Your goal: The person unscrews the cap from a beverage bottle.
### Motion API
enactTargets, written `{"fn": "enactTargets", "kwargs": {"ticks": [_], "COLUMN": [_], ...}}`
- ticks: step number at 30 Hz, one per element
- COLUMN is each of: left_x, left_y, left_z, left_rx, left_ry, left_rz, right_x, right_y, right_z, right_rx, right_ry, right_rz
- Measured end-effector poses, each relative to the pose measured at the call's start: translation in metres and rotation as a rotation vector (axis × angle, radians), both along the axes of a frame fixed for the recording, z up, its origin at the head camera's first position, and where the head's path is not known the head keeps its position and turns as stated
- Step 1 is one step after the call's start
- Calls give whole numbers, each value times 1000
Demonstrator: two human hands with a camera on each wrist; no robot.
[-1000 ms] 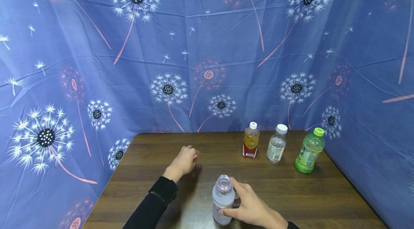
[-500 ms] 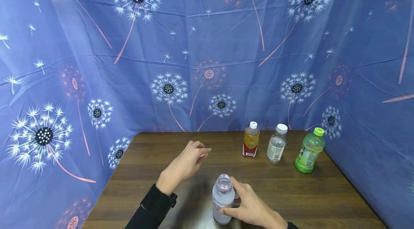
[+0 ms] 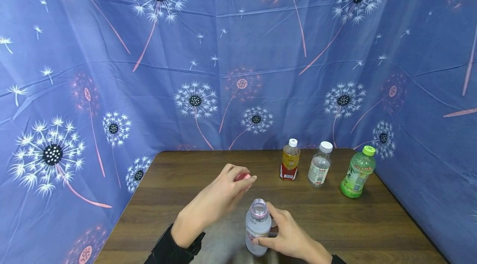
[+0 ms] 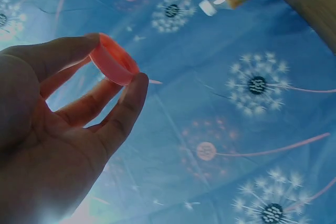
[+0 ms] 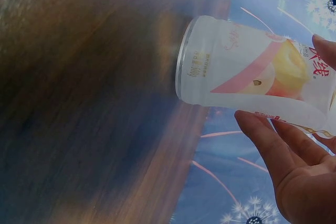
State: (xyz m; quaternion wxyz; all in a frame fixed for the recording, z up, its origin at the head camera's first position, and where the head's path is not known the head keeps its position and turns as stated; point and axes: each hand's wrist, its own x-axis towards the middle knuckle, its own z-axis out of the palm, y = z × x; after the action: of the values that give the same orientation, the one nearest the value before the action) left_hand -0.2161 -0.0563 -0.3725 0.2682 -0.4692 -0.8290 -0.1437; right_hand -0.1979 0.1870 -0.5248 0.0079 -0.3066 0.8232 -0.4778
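My left hand (image 3: 220, 193) pinches a pink bottle cap (image 4: 113, 66) between thumb and fingertips, the cap's hollow side partly showing in the left wrist view. It hovers above the table, a little left of and beyond an uncapped bottle. That bottle (image 3: 257, 231) stands upright near the front of the table, whitish and translucent, with its clear mouth (image 3: 259, 209) bare. My right hand (image 3: 292, 237) grips it from the right, thumb on the near side. In the right wrist view the bottle's label (image 5: 278, 69) shows fruit and red lettering.
At the back right of the wooden table (image 3: 208, 164) stand three capped bottles: a yellow-and-red labelled one (image 3: 290, 160), a clear one (image 3: 319, 166) with a white cap, and a green one (image 3: 357, 173). A blue dandelion-print cloth (image 3: 238, 56) hangs behind and at both sides.
My left hand has moved right and toward the bottle with the pink cap, which now shows more plainly. My right hand and the bottle have stayed in place.
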Motion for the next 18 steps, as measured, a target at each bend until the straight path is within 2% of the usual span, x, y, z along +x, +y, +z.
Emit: {"fn": "enactTargets", "kwargs": {"ticks": [3,8,18], "left_x": [10,21,21], "left_y": [4,10,17], "left_z": [5,7,-9], "left_rx": [-15,-46,-114], "left_ry": [-17,-113,-173], "left_rz": [-34,-73,-123], "right_x": [0,0,1], "right_y": [0,0,1], "right_z": [0,0,0], "right_rx": [-5,-9,16], "right_ry": [-6,1,97], "right_rz": [3,18,42]}}
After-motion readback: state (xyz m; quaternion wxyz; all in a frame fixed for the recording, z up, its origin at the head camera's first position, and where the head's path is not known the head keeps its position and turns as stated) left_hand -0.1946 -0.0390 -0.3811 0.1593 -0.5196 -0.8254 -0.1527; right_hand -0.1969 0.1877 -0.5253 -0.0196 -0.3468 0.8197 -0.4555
